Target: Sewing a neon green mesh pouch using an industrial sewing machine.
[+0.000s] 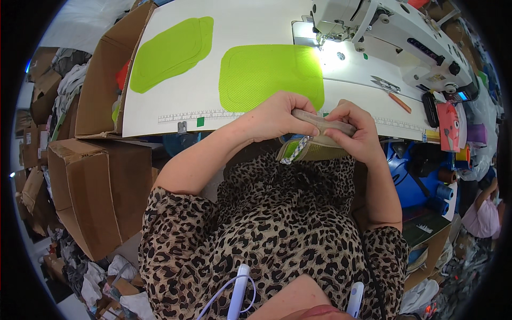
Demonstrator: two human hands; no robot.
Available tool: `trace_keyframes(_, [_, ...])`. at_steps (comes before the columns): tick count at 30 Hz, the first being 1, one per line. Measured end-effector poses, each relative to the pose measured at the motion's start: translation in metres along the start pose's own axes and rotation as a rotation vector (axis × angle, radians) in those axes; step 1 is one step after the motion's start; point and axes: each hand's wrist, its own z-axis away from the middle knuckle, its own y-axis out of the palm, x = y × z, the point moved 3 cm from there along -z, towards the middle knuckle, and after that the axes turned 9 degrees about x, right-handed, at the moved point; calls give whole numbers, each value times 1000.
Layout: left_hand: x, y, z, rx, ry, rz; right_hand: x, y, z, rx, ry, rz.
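Observation:
Just in front of the table's near edge, both hands pinch the thick upper rim of a beige mesh sewn piece [325, 152]. Its inside shows lime green, and a braided white and dark cord [295, 151] hangs from it; the folds hide its full shape. My left hand [278, 116] grips the rim's left part with thumb and fingers. On the right part, my right hand [358, 129] closes with its thumb below. Beyond the hands lies a stitched lime-green mesh panel [271, 74], reaching the lit needle area of the sewing machine [392, 40].
More green panels [173, 56] lie overlapped at the table's left. Thread snips [385, 84] and an orange-handled tool [399, 103] rest at right. Cardboard boxes [101, 194] stand left of me; thread spools [444, 191] are at lower right. Another person [481, 216] appears at far right.

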Motion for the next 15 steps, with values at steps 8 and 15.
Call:
trace_keyframes(8, [10,-1,3,45,-24,111,6,2,-4,-17,83,147])
trace_keyframes(15, [11,-7,16,146,-122,-228,4,3,5,42,235,-120])
